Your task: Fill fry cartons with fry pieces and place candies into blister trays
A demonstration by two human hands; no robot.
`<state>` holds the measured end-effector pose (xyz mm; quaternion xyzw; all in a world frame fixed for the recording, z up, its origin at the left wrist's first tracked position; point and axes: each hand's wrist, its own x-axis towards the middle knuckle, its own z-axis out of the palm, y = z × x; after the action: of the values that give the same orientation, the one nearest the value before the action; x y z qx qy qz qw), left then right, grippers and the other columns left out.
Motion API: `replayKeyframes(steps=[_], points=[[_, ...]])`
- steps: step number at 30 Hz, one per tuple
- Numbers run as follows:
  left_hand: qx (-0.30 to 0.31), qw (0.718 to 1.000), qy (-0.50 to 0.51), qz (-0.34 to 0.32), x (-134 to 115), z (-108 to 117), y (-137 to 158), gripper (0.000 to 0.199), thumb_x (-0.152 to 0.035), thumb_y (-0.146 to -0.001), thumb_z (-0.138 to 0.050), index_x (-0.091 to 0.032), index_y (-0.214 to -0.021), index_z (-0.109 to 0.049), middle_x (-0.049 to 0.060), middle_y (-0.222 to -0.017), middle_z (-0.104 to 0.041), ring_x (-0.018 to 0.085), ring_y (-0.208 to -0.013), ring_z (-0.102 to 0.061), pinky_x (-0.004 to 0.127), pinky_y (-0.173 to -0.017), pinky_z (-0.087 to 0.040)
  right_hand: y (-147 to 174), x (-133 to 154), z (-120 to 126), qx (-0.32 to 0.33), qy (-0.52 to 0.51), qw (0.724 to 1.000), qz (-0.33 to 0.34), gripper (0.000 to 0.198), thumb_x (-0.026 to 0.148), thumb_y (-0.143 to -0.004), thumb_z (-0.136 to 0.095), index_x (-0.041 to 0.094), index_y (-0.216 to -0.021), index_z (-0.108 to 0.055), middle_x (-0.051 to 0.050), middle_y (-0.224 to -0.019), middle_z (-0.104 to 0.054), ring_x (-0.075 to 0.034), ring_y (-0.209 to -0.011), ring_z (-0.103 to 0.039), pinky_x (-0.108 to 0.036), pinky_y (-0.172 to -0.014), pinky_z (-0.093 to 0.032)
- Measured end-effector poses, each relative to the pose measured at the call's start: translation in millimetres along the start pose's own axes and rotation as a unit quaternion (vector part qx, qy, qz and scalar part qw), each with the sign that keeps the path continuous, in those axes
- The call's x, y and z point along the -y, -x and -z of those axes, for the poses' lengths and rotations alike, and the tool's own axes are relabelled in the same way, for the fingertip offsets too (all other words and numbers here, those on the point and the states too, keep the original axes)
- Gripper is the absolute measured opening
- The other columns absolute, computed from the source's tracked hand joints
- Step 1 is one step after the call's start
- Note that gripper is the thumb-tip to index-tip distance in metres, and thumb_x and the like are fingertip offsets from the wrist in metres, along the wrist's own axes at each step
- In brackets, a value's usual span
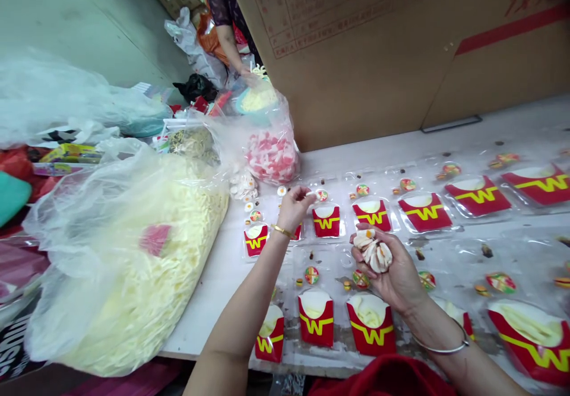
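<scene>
My left hand (296,207) is closed in a pinch above the back row of clear plastic trays (342,230). A small white edge, seemingly a toy fried egg (310,195), shows at its fingertips, beside a toy pizza (321,195). In my right hand (394,271) I hold a bunch of white toy fried eggs (376,254) with orange yolks, palm upward, over the trays. Red toy fries boxes (326,222) with a yellow W lie in the trays, along with tiny burgers (347,285) and small brown pieces. Toy fries (369,311) fill some front-row boxes.
A big clear bag of pale yellow toy fries (178,265) covers the left side. Behind it stand a bag of pink-and-white pieces (272,155) and a pile of toy eggs (243,185). A large cardboard box (378,57) blocks the back; another person's arm (231,48) reaches beside it.
</scene>
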<state>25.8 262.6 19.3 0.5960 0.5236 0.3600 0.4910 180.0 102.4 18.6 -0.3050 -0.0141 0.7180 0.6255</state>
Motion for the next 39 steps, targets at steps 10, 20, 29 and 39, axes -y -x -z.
replayKeyframes(steps=[10, 20, 29, 39], points=[[-0.106, 0.945, -0.307, -0.034, 29, -15, -67, 0.009, -0.021, -0.072, -0.060, -0.018, -0.077, -0.053, 0.000, -0.066, -0.057, 0.016, -0.064, -0.056, 0.026, -0.063, -0.040, 9, 2, 5, -0.042, 0.091, 0.994, -0.053, 0.026, 0.039, -0.081, -0.065, 0.027, -0.104, -0.059, 0.001, -0.077, -0.057, -0.009, -0.056, -0.051, -0.018, -0.043, -0.035], [-0.134, 0.878, -0.460, 0.004, 25, -29, -61, 0.017, -0.035, -0.079, -0.059, -0.018, -0.077, -0.054, 0.007, -0.078, -0.063, 0.025, -0.083, -0.059, 0.039, -0.086, -0.033, 11, 6, 7, -0.017, 0.080, 0.996, -0.047, 0.044, 0.040, -0.078, -0.067, 0.030, -0.119, -0.056, 0.001, -0.075, -0.058, -0.009, -0.054, -0.050, -0.019, -0.045, -0.036], [0.233, 0.963, -0.135, -0.002, -32, -39, 15, 0.040, -0.052, -0.086, -0.047, -0.016, -0.079, -0.063, 0.006, -0.081, -0.063, 0.017, -0.079, -0.056, 0.029, -0.074, -0.041, 10, 18, 6, -0.013, 0.128, 0.992, -0.001, 0.051, 0.041, -0.078, -0.067, 0.033, -0.125, -0.050, 0.004, -0.068, -0.056, -0.010, -0.052, -0.049, -0.022, -0.049, -0.041], [0.330, 0.939, 0.041, 0.086, -36, -68, 51, 0.027, -0.035, -0.073, -0.071, -0.014, -0.086, -0.059, 0.002, -0.078, -0.057, 0.009, -0.068, -0.050, 0.022, -0.063, -0.040, 0, 22, 20, -0.052, 0.162, 0.984, 0.058, 0.028, 0.044, -0.079, -0.066, 0.023, -0.095, -0.056, 0.002, -0.069, -0.059, -0.009, -0.052, -0.048, -0.019, -0.047, -0.035]])
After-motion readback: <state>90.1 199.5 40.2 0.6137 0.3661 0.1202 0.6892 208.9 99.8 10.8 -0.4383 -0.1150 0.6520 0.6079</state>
